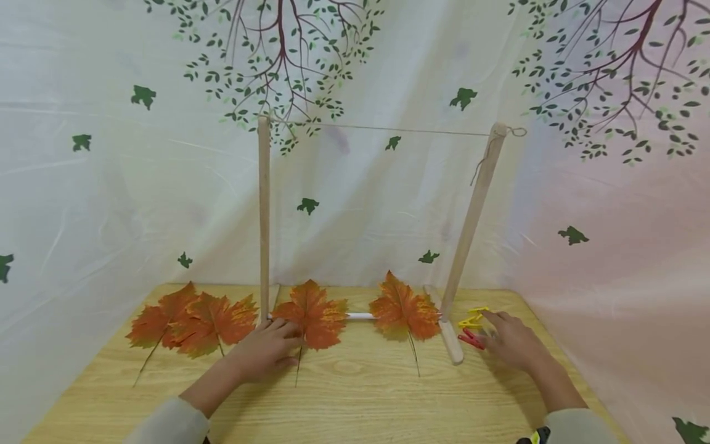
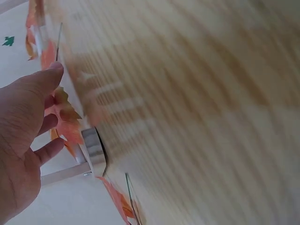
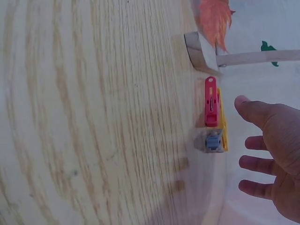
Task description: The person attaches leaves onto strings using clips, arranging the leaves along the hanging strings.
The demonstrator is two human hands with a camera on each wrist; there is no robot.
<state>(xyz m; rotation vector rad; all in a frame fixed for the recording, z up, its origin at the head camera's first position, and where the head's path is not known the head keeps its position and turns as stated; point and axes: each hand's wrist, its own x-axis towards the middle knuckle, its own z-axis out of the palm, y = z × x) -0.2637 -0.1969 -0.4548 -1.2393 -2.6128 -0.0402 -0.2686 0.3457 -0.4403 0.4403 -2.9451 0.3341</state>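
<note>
My left hand (image 1: pixel 266 350) reaches over the left edge of an orange maple leaf (image 1: pixel 316 314), its fingers loosely bent. In the left wrist view the thumb lies close to a thin leaf stem (image 2: pixel 59 42), and the other fingers are spread apart. My right hand (image 1: pixel 513 340) hovers beside a yellow clothespin (image 1: pixel 473 317) and a red clothespin (image 1: pixel 471 338). From the right wrist its fingers appear relaxed and apart from the pegs. A clear clothespin with a grey-blue middle (image 3: pixel 213 141) lies with them there.
Two wooden posts (image 1: pixel 264 216) on flat feet (image 1: pixel 452 342) carry a string (image 1: pixel 388 129) between their tops. A white bar (image 1: pixel 360 316) joins them low down. Another leaf (image 1: pixel 407 311) lies by the right post; overlapping leaves (image 1: pixel 213 324) lie left. A printed curtain (image 1: pixel 355 246) hangs behind.
</note>
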